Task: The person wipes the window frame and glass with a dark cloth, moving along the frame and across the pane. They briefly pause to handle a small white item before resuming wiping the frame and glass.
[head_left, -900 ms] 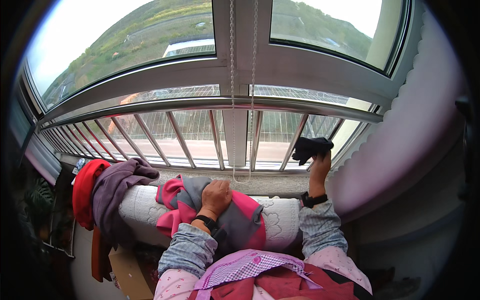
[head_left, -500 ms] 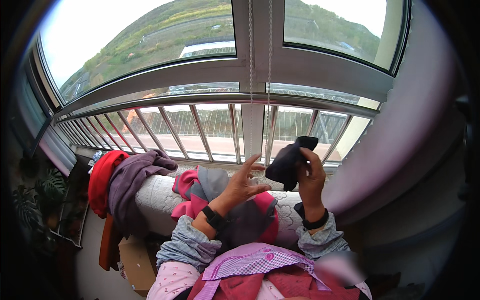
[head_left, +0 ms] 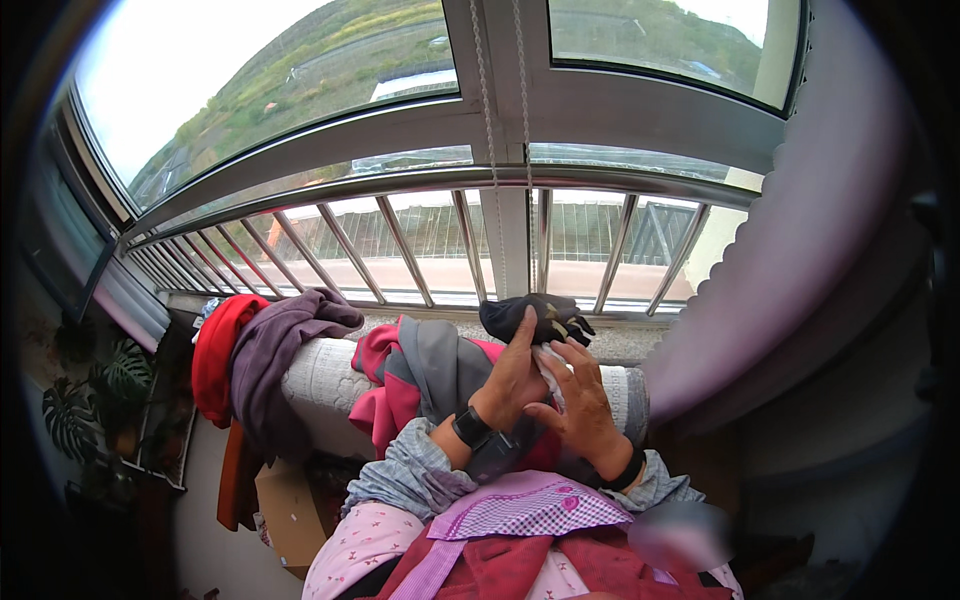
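Both hands are on that small dark garment right now. Her left hand has its grip pinched on the near edge, fingers together on the cloth, while the right hand sits just under it with fingers spread apart, more cradling than clamping. Something pale, maybe a lining or a second piece, shows between the two palms; can't really tell which.

Taking the padded sill cushion as the landmark: the dark piece is held up just above its right half, in front of the window bars. A pink and grey heap of clothes is draped over the cushion's middle, and a purple garment plus a red one hang over its left end.

Looks to me like the sort-or-fold stage, mid-handling, nothing settled yet. Next move probably needs the cloth spread flat so its edges can be found, since it's bunched.

Its long axis runs roughly left to right, parallel to the cushion, with a frayed end pointing right, toward the curtain.
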A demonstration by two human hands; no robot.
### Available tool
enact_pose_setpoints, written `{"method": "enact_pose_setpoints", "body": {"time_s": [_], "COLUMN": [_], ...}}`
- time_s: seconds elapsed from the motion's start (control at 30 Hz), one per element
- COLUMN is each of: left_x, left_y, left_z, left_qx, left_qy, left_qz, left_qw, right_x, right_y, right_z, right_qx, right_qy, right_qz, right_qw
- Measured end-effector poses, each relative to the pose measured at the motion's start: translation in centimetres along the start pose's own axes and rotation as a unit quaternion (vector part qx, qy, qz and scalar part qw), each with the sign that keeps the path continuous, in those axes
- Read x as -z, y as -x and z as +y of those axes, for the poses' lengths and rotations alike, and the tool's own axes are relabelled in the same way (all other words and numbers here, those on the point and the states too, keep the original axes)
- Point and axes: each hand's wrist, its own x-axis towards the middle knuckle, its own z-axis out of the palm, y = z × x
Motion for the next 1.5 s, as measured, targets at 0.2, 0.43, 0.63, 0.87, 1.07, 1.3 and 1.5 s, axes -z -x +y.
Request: {"method": "enact_pose_setpoints", "body": {"time_s": [0.2, 0.43, 0.63, 0.87, 1.07, 1.3, 1.5], "left_x": [-1.0, -0.9, -1.7, -2.3, -2.7, -3.7, -5.0], "left_y": [-1.3, -7.3, -15.2, -20.4, -22.0, -22.9, -24.8], "left_z": [-2.9, 0.3, -0.3, -1.3, 0.9, 1.9, 3.5], "left_qx": [0.028, -0.395, -0.479, -0.547, -0.531, -0.582, -0.628], "left_qy": [-0.022, -0.574, -0.641, -0.652, -0.707, -0.692, -0.675], "left_qz": [0.003, 0.110, 0.163, 0.238, 0.290, 0.275, 0.265], "left_qw": [0.999, 0.709, 0.577, 0.468, 0.364, 0.327, 0.285], "right_x": [2.0, 0.7, -0.8, -0.8, -1.3, -1.5, -1.7], "right_y": [1.9, 7.4, 8.8, 8.8, 8.7, 8.8, 8.7], "right_z": [4.8, 8.4, 10.4, 11.4, 12.5, 12.9, 13.2], "right_qx": [-0.023, -0.083, -0.031, -0.014, -0.003, -0.010, -0.002], "right_qy": [-0.016, 0.053, 0.091, 0.079, 0.067, 0.063, 0.058], "right_qz": [0.088, 0.022, 0.006, -0.006, -0.014, -0.025, -0.018], "right_qw": [0.996, 0.995, 0.995, 0.997, 0.998, 0.998, 0.998]}}
